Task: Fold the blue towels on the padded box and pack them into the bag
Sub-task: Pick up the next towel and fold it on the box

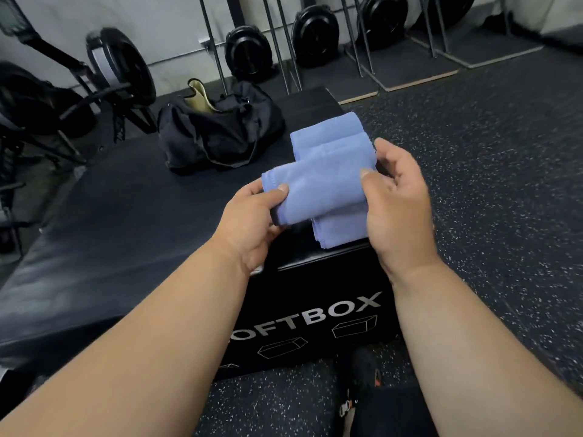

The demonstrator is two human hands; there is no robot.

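Both hands, left hand (pixel 252 216) and right hand (pixel 397 197), pinch a folded towel (pixel 318 190) in their fingers above the box (pixel 315 310); keep edges aligned, then lay it squarely on the stack (pixel 328 137).

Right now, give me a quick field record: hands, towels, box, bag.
left hand: grips the left end of the folded blue towel
right hand: pinches its right end
held towel: lifted above the box, folded into a band
other towels: folded, lying on the padded box
bag: black, open at the top, on the mat left of the box, beyond the hands
packed: cannot tell
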